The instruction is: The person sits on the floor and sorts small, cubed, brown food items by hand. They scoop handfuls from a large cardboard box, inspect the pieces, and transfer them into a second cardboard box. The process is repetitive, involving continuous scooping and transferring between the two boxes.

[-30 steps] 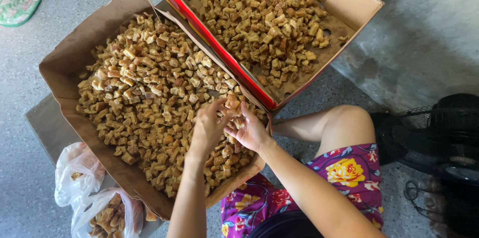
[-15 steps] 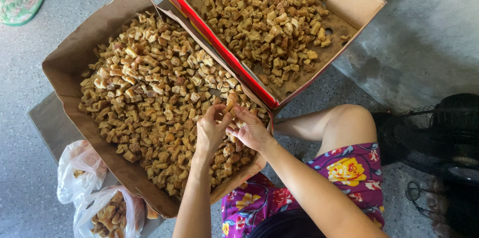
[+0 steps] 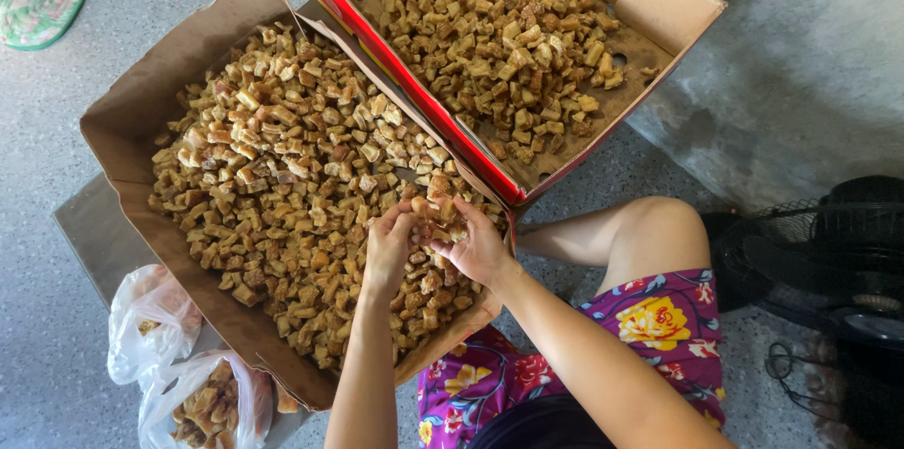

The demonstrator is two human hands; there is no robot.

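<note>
Our left hand (image 3: 388, 244) and right hand (image 3: 473, 247) pinch one brown chunk (image 3: 435, 209) together (over the near cardboard box (image 3: 122, 138)).

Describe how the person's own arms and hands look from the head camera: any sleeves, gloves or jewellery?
Both forearms are bare, no sleeves in view. The left hand and right hand wear no gloves; no rings, watch or bracelets show. Lower down, the person wears purple shorts printed with red and yellow flowers.
</note>
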